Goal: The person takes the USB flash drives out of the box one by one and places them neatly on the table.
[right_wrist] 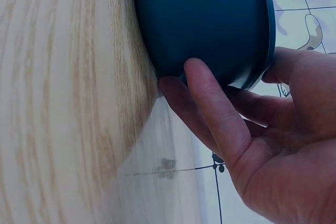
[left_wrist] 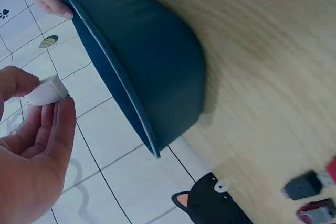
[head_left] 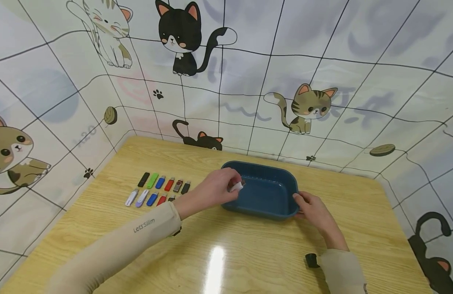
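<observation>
My left hand (head_left: 213, 188) pinches a white USB flash drive (head_left: 236, 186) between thumb and fingers, over the left side of a dark blue plastic basin (head_left: 264, 194). In the left wrist view the white flash drive (left_wrist: 48, 92) is held up beyond the basin's rim (left_wrist: 113, 64), apart from it. My right hand (head_left: 316, 210) holds the basin's right end, thumb at the rim. Close up in the right wrist view, fingers of the right hand (right_wrist: 273, 129) press against the outer wall (right_wrist: 205, 19) of the basin. The inside of the basin shows only its bare floor.
Left of the basin, several USB flash drives lie in two rows, among them a green one (head_left: 152, 180), a blue one (head_left: 160, 182) and a white one (head_left: 131, 197). The left forearm partly covers the front row. A small black object (head_left: 312, 260) is beside the right sleeve. Cat-printed cloth (head_left: 244, 81) walls the wooden table.
</observation>
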Tool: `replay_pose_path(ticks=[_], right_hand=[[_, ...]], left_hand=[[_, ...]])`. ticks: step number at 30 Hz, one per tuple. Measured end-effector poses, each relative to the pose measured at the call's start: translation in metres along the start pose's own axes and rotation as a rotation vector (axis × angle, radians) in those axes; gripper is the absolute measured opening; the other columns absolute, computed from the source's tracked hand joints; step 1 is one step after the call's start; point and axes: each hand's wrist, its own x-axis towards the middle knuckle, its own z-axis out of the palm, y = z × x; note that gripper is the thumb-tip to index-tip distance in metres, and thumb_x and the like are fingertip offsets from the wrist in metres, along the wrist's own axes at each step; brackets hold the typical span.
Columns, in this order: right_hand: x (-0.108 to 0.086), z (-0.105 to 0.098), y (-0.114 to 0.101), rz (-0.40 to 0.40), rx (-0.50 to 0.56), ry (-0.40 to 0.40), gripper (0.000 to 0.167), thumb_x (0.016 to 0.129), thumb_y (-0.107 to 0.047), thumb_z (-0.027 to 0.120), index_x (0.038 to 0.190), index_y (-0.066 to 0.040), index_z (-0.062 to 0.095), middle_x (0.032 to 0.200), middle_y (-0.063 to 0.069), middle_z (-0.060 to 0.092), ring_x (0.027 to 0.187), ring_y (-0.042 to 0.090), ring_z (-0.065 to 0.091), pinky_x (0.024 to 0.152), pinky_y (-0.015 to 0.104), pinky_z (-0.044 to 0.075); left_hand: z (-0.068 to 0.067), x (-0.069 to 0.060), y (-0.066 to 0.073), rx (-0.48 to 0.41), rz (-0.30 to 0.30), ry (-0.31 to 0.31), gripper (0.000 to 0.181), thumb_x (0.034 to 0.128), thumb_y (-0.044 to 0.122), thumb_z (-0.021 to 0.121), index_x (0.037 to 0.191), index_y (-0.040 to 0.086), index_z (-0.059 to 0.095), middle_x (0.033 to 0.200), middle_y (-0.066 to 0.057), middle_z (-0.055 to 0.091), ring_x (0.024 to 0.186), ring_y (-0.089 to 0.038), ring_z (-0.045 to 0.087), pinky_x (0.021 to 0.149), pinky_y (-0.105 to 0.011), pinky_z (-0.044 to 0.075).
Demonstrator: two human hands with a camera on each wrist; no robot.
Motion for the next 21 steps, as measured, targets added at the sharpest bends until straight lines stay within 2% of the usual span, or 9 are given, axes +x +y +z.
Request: replay_pose_path(ticks=[6, 13, 17, 21], right_hand=[[0.001, 0.000, 0.000, -0.002, 0.007, -0.003, 0.059, 0.113, -0.031, 0.042, 0.153, 0.013, 0.035, 0.141, 0.036, 0.051, 0.121, 0.043, 0.062, 0.089, 0.041, 0.059], [0.001, -0.002, 0.001, -0.001, -0.011, 0.007, 0.061, 0.113, -0.034, 0.042, 0.152, 0.012, 0.037, 0.139, 0.035, 0.053, 0.119, 0.040, 0.064, 0.088, 0.041, 0.059], [0.002, -0.001, 0.001, 0.001, -0.007, 0.005, 0.061, 0.113, -0.034, 0.042, 0.153, 0.012, 0.036, 0.140, 0.035, 0.053, 0.119, 0.039, 0.064, 0.088, 0.040, 0.059], [0.002, 0.000, 0.002, 0.006, 0.002, 0.006, 0.062, 0.113, -0.035, 0.043, 0.153, 0.012, 0.035, 0.140, 0.035, 0.052, 0.120, 0.039, 0.064, 0.088, 0.040, 0.059]], left_hand=[[-0.009, -0.025, -0.008, -0.037, -0.078, 0.075, 0.019, 0.0888, 0.007, 0.073, 0.107, 0.006, 0.069, 0.096, 0.000, 0.067, 0.080, -0.013, 0.061, 0.069, -0.027, 0.052], [-0.013, -0.054, -0.024, -0.023, -0.145, 0.195, 0.017, 0.0873, 0.007, 0.076, 0.102, 0.008, 0.067, 0.095, 0.001, 0.065, 0.083, -0.012, 0.064, 0.074, -0.029, 0.055], [-0.016, -0.070, -0.032, -0.027, -0.183, 0.226, 0.016, 0.0868, 0.007, 0.075, 0.101, 0.008, 0.067, 0.093, 0.000, 0.063, 0.083, -0.015, 0.062, 0.075, -0.033, 0.055], [-0.020, -0.086, -0.039, -0.033, -0.229, 0.234, 0.013, 0.0883, 0.007, 0.072, 0.101, 0.009, 0.067, 0.091, 0.000, 0.062, 0.080, -0.015, 0.058, 0.071, -0.032, 0.052]])
